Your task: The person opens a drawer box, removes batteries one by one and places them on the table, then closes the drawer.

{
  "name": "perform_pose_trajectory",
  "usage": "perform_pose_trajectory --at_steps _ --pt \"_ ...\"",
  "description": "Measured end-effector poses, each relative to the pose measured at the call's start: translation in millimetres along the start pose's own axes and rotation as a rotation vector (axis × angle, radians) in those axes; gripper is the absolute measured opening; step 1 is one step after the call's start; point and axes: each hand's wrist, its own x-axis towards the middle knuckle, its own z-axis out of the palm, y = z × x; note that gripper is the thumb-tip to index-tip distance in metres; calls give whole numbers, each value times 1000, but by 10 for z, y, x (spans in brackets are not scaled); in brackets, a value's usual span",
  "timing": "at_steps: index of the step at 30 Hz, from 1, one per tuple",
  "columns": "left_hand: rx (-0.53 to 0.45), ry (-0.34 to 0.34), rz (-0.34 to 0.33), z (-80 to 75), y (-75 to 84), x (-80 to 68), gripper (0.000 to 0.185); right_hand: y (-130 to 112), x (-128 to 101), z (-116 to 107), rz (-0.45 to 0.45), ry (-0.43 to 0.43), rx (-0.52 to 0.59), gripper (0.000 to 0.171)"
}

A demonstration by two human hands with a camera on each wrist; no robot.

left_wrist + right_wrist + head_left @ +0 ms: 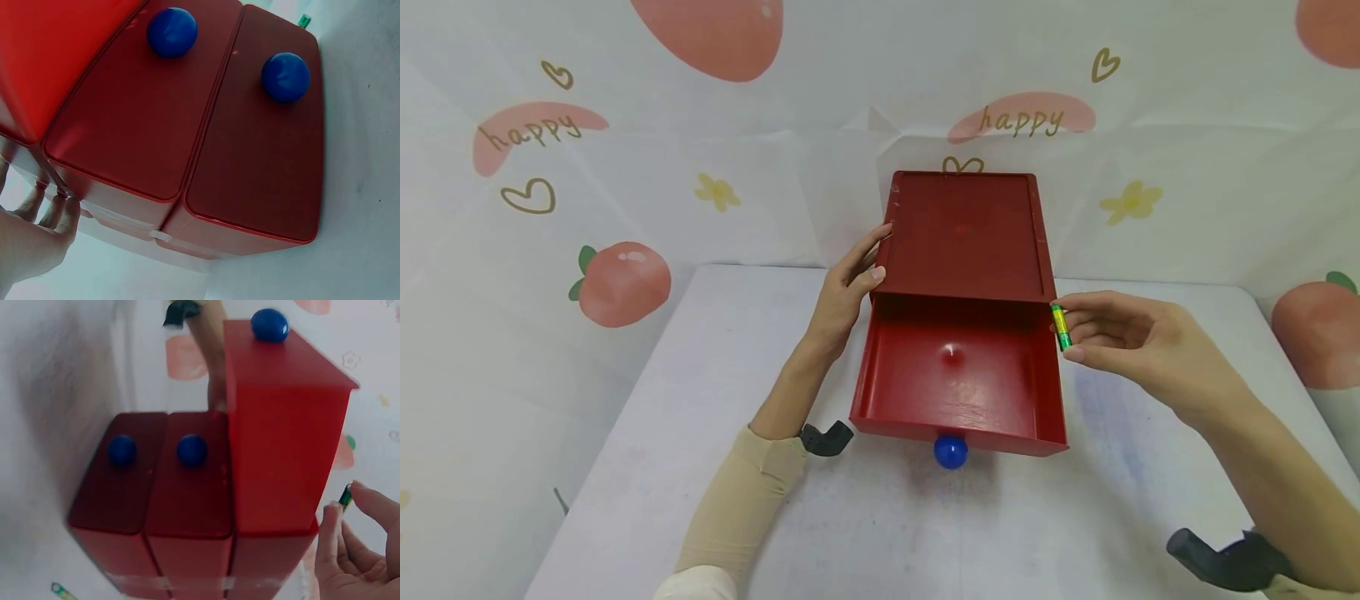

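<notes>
A person's right hand (1138,342) pinches a small green battery (1061,327) between thumb and fingertips, the fingers curled lightly round it. The battery stands nearly upright, its long axis running top to bottom in the head view, its upper end tipped slightly left. It hovers just beside the right wall of an open red drawer (958,383), level with that wall's rim and outside it. The drawer is pulled out towards the person from the top of a red drawer chest (966,233) on a white table (625,467); a blue knob (951,451) marks its front edge. The drawer floor lies open and wide to the battery's left. The left hand (850,287) rests with fairly straight fingers against the chest's left side. Bare table spreads right of the drawer.
</notes>
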Motion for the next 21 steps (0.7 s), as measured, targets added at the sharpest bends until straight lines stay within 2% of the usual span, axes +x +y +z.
perform_pose_trajectory --at_steps 6,15,21 --pt "2 -1 2 -5 -12 2 56 149 -14 -98 7 46 61 44" --pt "-2 -4 13 13 -19 7 56 269 -28 -158 90 107 -105 41" --pt "8 5 10 2 -25 7 56 392 -6 -191 112 107 -109 41"
